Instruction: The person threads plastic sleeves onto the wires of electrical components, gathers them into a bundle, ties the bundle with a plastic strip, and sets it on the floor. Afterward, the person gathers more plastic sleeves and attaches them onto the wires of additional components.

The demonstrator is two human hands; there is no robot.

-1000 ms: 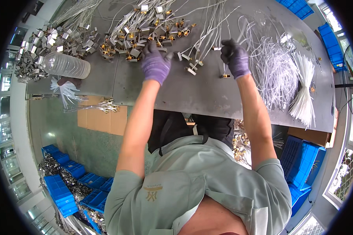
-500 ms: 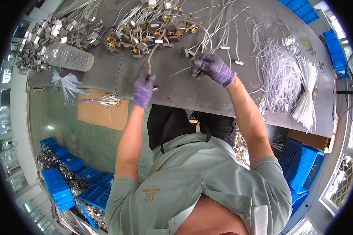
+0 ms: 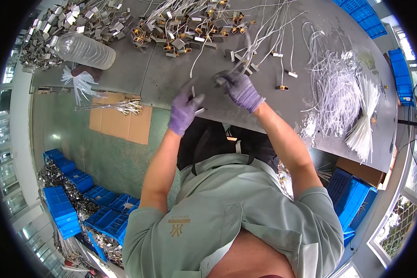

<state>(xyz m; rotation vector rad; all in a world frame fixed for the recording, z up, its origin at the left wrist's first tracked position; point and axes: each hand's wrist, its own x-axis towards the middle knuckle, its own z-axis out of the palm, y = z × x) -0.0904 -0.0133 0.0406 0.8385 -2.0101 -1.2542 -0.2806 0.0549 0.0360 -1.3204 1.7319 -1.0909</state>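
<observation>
My left hand (image 3: 183, 110), in a purple glove with greyed fingertips, is above the table's near edge. Its fingers are closed on a small white-ended part, and a short white wire piece (image 3: 193, 91) sticks up from them. Just to the right, my gloved right hand (image 3: 240, 90) has its fingers drawn together and blurred by motion; what they pinch cannot be made out. Beyond the hands, a loose white wire (image 3: 198, 58) runs back to a heap of small metal-cased parts with copper-coloured insides (image 3: 180, 37). Several wired parts (image 3: 282, 87) lie behind the right hand.
A clear plastic bottle (image 3: 85, 50) lies at the left beside a pile of grey metal pieces (image 3: 41, 34). Loose translucent tubing (image 3: 333, 92) and a white bundle (image 3: 366, 120) cover the table's right. Blue crates (image 3: 62, 211) stand on the floor; cardboard (image 3: 120, 123) lies left.
My hands have come closer together, the left moving right and the right moving left and nearer to me. The thin strand at my right fingertips no longer shows. The view has turned slightly.
</observation>
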